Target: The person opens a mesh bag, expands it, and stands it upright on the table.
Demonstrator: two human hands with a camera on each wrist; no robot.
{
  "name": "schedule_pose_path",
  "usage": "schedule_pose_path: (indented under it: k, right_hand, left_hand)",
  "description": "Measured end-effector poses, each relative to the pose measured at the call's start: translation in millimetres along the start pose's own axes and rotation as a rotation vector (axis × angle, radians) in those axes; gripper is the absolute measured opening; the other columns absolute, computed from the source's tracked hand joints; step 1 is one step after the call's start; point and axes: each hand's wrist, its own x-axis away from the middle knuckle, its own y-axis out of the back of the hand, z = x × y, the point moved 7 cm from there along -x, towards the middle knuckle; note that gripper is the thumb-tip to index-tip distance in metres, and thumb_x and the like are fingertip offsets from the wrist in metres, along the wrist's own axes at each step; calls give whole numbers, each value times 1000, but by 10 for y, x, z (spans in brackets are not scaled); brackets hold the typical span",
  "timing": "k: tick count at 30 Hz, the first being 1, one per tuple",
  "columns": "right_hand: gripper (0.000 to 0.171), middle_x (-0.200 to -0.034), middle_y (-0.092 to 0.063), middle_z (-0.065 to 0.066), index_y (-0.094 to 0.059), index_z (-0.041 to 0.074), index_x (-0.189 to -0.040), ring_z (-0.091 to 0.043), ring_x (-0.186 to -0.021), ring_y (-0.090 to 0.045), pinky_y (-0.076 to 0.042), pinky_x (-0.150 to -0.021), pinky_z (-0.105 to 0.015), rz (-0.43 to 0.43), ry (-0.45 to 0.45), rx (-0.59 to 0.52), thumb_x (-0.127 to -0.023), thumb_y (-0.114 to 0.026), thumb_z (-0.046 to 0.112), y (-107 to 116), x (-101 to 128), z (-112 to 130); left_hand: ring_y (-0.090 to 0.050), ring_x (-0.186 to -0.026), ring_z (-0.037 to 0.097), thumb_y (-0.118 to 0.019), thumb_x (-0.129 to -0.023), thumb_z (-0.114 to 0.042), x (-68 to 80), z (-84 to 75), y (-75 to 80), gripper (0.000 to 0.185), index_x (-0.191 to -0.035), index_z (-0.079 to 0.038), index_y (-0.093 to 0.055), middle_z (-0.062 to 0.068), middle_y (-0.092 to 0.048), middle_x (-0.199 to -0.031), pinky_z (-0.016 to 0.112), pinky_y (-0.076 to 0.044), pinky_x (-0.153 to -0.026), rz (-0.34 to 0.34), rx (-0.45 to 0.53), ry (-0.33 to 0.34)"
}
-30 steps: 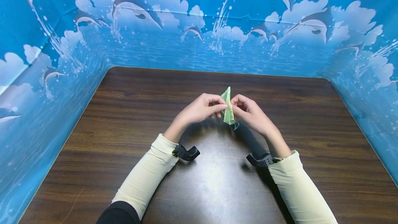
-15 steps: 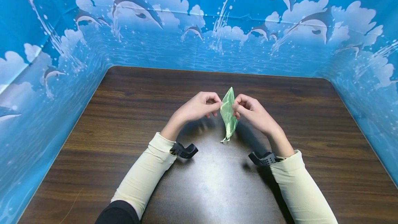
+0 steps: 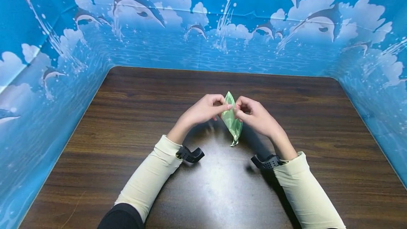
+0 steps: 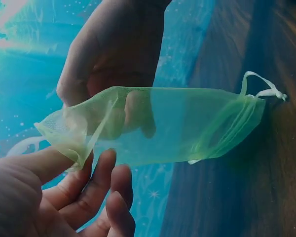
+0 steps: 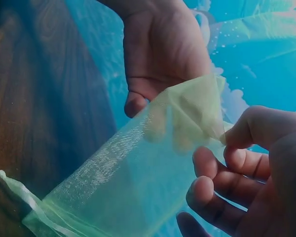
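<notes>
A sheer green drawstring pouch [image 3: 233, 126] is held up above the table between both hands. My left hand [image 3: 201, 110] pinches its upper part, the thumb lying across the front in the head view. From the other side my right hand [image 3: 257, 117] pinches an edge of the same part between thumb and index finger. Through the thin mesh [image 4: 172, 123], fingers of the right hand show in the left wrist view. The pouch hangs limp and looks flat, its gathered end lowest. A pale drawstring [image 4: 270, 92] loops out at that end.
Underneath is a dark wood-grain table [image 3: 133, 123]. A blue cloth printed with dolphins [image 3: 152, 48] walls in its back and sides. Each wrist wears a black strap mount, one left [image 3: 190, 154] and one right [image 3: 267, 162].
The pouch was narrow and edge-on, then turned its broad face to the head view. Its lower end has swung slightly right, and the left thumb now lies over its front.
</notes>
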Motion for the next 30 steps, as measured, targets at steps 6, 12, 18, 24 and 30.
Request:
schedule_pose_path:
  k: [6, 12, 18, 24, 30]
  right_hand:
    - [6, -89, -65, -11, -56, 8, -95, -28, -84, -64, -51, -74, -29, 26, -3, 6, -101, -56, 8, 5, 22, 33]
    - [21, -97, -57, -6, -54, 8, -116, -22, -76, -55, -44, -63, -28, -87, 3, 18, -103, -64, 21, 99, 12, 53]
    - [21, -94, -60, -7, -61, 10, -115, -21, -83, -58, -47, -70, -28, -125, 55, 118, -101, -70, 23, 133, 26, 121]
    - [12, -87, -56, -4, -55, 9, -92, -22, -84, -55, -47, -73, -37, -167, 143, 161, -95, -65, 4, 125, 38, 216]
    - [20, -87, -56, -5, -52, 8, -89, -23, -83, -54, -45, -72, -33, -218, 197, 185, -91, -67, -5, 133, 60, 262]
  left_hand:
    - [-68, -80, 38, -71, -100, -20, 6, 10, 61, 14, -95, -8, -67, 1, -69, -87, 56, -56, -75, -50, -2, 9]
    - [-60, -72, 14, -73, -97, -11, 8, -99, 36, 11, -98, -6, -64, 3, -66, -90, 33, -53, -68, 1, -69, -82]
    - [-64, -80, 17, -71, -95, -3, 57, -195, -39, 16, -108, -4, -61, 7, -68, -92, 23, -48, -69, 73, -109, -121]
    - [-59, -84, 17, -68, -98, -10, 72, -159, -5, 27, -118, -2, -52, 10, -61, -99, 24, -47, -74, -32, -99, -27]
    - [-60, -82, 15, -63, -100, -21, 74, -67, -61, 24, -115, -3, -58, 8, -65, -97, 24, -46, -70, -7, -145, 77]
